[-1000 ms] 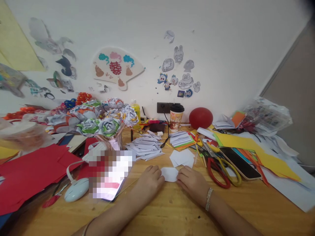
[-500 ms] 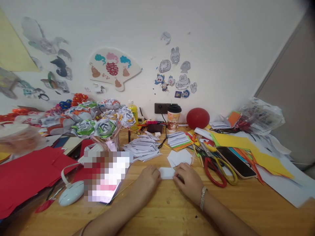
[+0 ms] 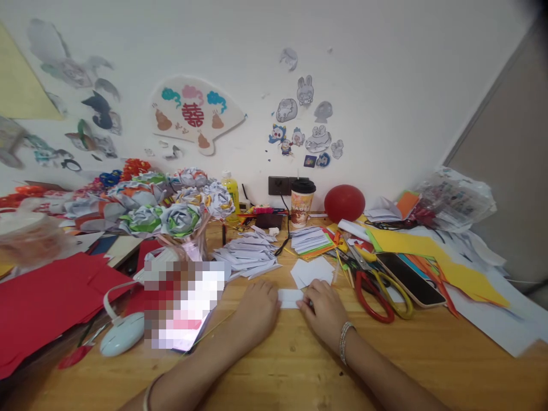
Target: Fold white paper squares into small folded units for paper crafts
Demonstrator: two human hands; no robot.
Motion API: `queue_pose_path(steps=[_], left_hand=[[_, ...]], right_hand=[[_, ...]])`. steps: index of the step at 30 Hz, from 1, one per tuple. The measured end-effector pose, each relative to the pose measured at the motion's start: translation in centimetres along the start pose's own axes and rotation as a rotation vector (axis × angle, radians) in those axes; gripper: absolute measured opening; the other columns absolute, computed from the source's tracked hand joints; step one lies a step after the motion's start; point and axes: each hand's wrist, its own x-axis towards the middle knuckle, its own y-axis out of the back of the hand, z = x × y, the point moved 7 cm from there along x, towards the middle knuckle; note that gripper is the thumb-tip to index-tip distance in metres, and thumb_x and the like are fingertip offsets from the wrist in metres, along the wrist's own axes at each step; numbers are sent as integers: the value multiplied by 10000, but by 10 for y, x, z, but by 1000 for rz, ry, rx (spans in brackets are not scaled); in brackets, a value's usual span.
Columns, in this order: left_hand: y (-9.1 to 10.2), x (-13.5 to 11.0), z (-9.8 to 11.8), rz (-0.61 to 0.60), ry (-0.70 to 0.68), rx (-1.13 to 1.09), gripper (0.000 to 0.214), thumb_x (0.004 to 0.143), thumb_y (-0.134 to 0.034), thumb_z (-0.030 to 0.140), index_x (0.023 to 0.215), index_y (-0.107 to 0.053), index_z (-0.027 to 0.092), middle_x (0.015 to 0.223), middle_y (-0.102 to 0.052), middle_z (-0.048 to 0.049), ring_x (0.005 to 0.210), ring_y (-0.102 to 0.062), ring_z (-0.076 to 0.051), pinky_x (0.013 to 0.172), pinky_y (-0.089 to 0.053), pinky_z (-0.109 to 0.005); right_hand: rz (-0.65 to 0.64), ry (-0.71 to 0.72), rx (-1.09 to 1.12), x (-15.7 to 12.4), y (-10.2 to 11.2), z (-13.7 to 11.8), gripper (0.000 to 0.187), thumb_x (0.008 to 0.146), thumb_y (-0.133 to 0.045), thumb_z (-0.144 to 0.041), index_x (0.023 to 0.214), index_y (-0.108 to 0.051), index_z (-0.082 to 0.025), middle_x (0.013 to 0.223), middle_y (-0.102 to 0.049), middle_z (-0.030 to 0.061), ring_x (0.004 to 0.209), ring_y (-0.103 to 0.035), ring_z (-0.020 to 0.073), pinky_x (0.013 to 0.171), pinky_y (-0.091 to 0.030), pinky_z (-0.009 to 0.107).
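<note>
The white paper slip (image 3: 290,298) shows narrower than a second ago, now a strip. The left hand (image 3: 257,308) and right hand (image 3: 323,308) have curled fingers clamped down on its two ends, flat on the wooden table (image 3: 274,371). A dark phone (image 3: 410,279) lies to the right. A red balloon (image 3: 345,203) sits against the stickered white wall (image 3: 385,85).

A wooden table (image 3: 274,371) carried a paper cup (image 3: 302,204) near its back edge. Left of the cup lay white paper slips (image 3: 248,257), right of it a red ball (image 3: 344,203), and in front of it scissors (image 3: 362,273), a phone (image 3: 411,279) and a small folded paper (image 3: 290,298).
</note>
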Motion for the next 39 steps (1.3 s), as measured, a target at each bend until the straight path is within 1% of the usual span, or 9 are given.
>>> queue_pose_path(steps=[9, 16, 19, 21, 23, 27, 32, 36, 39], left_hand=[[8, 1, -13, 1, 124, -181, 120, 794, -521, 189, 702, -594, 165, 764, -626, -48, 759, -558, -202, 678, -381, -295], [16, -5, -25, 23, 217, -254, 56, 767, -571, 185, 713, -563, 172, 723, -602, -16, 708, -551, -186, 617, -385, -276], [17, -7, -10, 100, 49, -153, 82, 821, -516, 150, 769, -576, 172, 796, -615, -40, 767, -548, -202, 686, -414, -321], [15, -12, 14, 133, -158, -110, 138, 865, -460, 125, 900, -587, 166, 894, -629, -69, 837, -549, -214, 748, -428, -346], [10, -21, 36, 86, -302, -108, 223, 878, -462, 137, 1086, -541, 149, 1032, -620, -97, 933, -542, -224, 827, -430, -358], [12, -33, 52, -55, -329, -120, 571, 818, -610, 310, 1302, -372, 124, 1261, -499, -147, 1135, -442, -293, 933, -395, -407], [25, -33, 45, -111, -330, -123, 354, 784, -656, 288, 1100, -542, 175, 1028, -594, -69, 961, -532, -235, 827, -451, -329], [17, -32, 43, -49, -343, -20, 99, 807, -627, 257, 826, -595, 166, 836, -622, -40, 843, -562, -228, 758, -460, -325], [12, -31, 38, -28, -314, 16, 87, 829, -595, 238, 791, -580, 161, 807, -628, -39, 780, -578, -222, 695, -472, -320]], right_hand=[[-13, -92, 20, 0, 0, 10, 81, 770, -619, -219, 719, -568, -182, 809, -561, 23, 812, -482, 184, 710, -306, 278], [-55, -50, 159, 1, 2, 18, 95, 736, -617, -122, 731, -552, -192, 826, -583, 15, 843, -503, 192, 729, -341, 290], [-42, -18, 160, 0, 0, 13, 105, 742, -601, -111, 786, -566, -199, 847, -590, 20, 854, -508, 199, 746, -355, 308], [-22, -1, 134, 0, -2, 9, 114, 751, -578, -96, 810, -576, -193, 853, -591, 33, 847, -507, 203, 746, -365, 319], [-10, 25, 123, -1, -2, 4, 121, 768, -539, -76, 800, -584, -183, 838, -589, 45, 824, -505, 201, 734, -380, 320], [-1, 174, 196, -1, 6, -5, 228, 828, -422, -55, 841, -617, -174, 880, -605, 65, 838, -511, 188, 756, -416, 319], [-47, 528, 176, -7, 16, -22, 333, 790, -392, -15, 969, -625, -171, 1042, -631, 76, 934, -508, 196, 838, -417, 345], [-36, 595, 160, -15, 18, -29, 283, 759, -417, -40, 875, -634, -179, 915, -653, 71, 872, -521, 196, 799, -424, 342], [-46, 608, 194, -20, 18, -34, 271, 714, -424, -48, 830, -624, -190, 765, -635, 44, 772, -517, 184, 744, -427, 331]])
